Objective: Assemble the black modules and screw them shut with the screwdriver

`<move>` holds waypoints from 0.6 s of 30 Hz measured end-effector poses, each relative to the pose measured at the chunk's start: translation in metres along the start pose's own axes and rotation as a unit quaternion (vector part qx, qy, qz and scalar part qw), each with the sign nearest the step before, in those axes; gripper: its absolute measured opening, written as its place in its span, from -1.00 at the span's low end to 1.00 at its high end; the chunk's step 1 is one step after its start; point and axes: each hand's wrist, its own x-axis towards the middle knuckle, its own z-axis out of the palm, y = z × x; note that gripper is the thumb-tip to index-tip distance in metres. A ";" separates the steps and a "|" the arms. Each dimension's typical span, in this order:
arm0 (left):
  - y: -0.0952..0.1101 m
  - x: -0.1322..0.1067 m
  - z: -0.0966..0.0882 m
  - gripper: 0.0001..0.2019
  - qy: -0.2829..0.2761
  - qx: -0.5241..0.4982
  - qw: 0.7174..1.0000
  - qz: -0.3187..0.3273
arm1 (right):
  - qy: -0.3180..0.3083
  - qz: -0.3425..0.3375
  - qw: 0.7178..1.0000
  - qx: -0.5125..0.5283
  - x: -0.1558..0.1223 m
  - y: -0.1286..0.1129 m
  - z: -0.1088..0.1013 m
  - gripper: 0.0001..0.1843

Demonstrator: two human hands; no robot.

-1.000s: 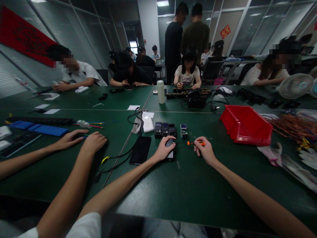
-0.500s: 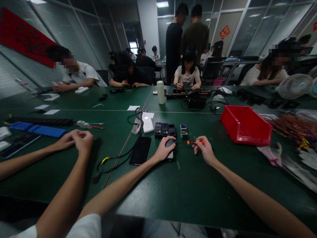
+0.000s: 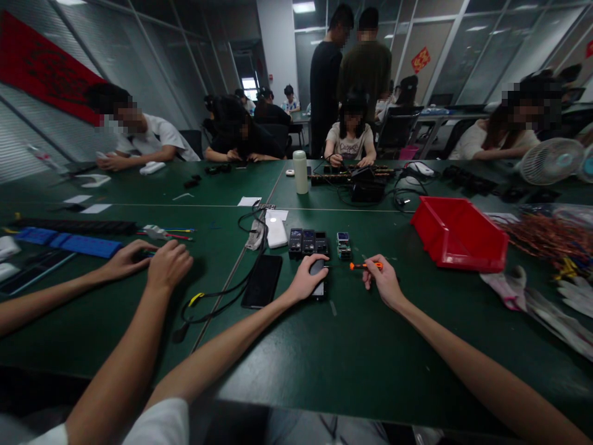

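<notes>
My left hand (image 3: 307, 278) is closed around a small dark box-shaped device (image 3: 319, 288) with a grey face, holding it against the green table. In my right hand (image 3: 383, 281) is a screwdriver with an orange and black handle (image 3: 359, 266), pinched between the fingers. Its thin shaft points left at the side of the device; whether the tip touches a screw is too small to tell. Just behind the device stand several black boxes with small screens (image 3: 308, 241). To their right lies a small bare circuit module (image 3: 343, 246).
A black phone (image 3: 262, 282), a looped black cable (image 3: 217, 303) and a white device (image 3: 277, 233) lie left of my hands. A red bin (image 3: 458, 238), gloves (image 3: 523, 293) and copper wires (image 3: 542, 238) are rightward. A co-worker's hands (image 3: 169, 266) work at the left; a green bottle (image 3: 301, 173) stands behind.
My hands, the device and the screwdriver stay nearly in place. The co-worker's hands at the left have moved apart, one of them shifting right.
</notes>
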 end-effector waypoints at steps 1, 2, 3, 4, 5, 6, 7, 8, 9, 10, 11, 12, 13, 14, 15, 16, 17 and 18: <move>0.000 0.000 0.000 -0.73 0.000 0.000 1.000 0.001 | 0.004 -0.003 1.000 0.004 0.001 0.000 0.000 -0.72; -0.001 0.000 0.000 -0.73 0.001 0.000 1.000 0.001 | 0.007 -0.006 1.000 0.009 0.001 0.001 0.000 -0.72; -0.001 0.000 0.001 -0.73 0.001 0.000 1.000 0.000 | 0.012 -0.010 1.000 0.015 0.002 0.002 -0.001 -0.71; -0.001 0.000 0.001 -0.73 0.001 0.000 1.000 -0.001 | 0.015 -0.014 1.000 0.022 0.003 0.002 -0.001 -0.70; -0.001 0.000 0.001 -0.73 0.001 0.001 1.000 -0.002 | 0.015 -0.017 0.999 0.029 0.003 0.003 -0.001 -0.68; -0.002 0.000 0.001 -0.73 0.001 0.002 1.000 -0.002 | 0.013 -0.019 0.999 0.035 0.003 0.004 -0.002 -0.68; -0.002 0.000 0.001 -0.73 0.001 0.004 1.000 -0.002 | 0.009 -0.021 0.999 0.040 0.004 0.004 -0.002 -0.69; -0.002 0.000 0.001 -0.73 0.001 0.005 1.000 -0.002 | 0.005 -0.022 0.999 0.041 0.004 0.005 -0.002 -0.70; -0.002 0.000 0.001 -0.73 0.001 0.007 1.000 -0.003 | 0.000 -0.023 0.999 0.041 0.003 0.005 -0.003 -0.72; -0.003 0.000 0.001 -0.73 0.002 0.009 1.000 -0.005 | -0.004 -0.023 0.999 0.040 0.003 0.006 -0.003 -0.73; -0.003 0.000 0.001 -0.72 0.002 0.011 1.000 -0.006 | -0.007 -0.023 0.999 0.038 0.003 0.006 -0.003 -0.74; -0.003 0.000 0.001 -0.72 0.001 0.011 1.000 -0.007 | -0.009 -0.024 0.999 0.037 0.003 0.006 -0.003 -0.75; -0.003 0.000 0.001 -0.72 0.001 0.011 1.000 -0.007 | -0.009 -0.025 0.999 0.036 0.003 0.006 -0.004 -0.76; -0.003 0.000 0.001 -0.72 0.000 0.011 1.000 -0.006 | -0.010 -0.025 0.999 0.035 0.002 0.006 -0.004 -0.76; -0.003 0.000 0.001 -0.72 -0.001 0.010 1.000 -0.005 | -0.010 -0.024 0.999 0.034 0.002 0.006 -0.004 -0.77; -0.003 0.000 0.001 -0.73 -0.001 0.010 1.000 -0.004 | -0.010 -0.023 0.999 0.033 0.002 0.006 -0.004 -0.77; -0.003 0.000 0.001 -0.73 -0.001 0.010 1.000 -0.002 | -0.010 -0.022 0.999 0.031 0.002 0.005 -0.004 -0.77; -0.003 0.000 0.001 -0.73 -0.001 0.009 1.000 -0.001 | -0.009 -0.019 0.999 0.028 0.002 0.005 -0.003 -0.77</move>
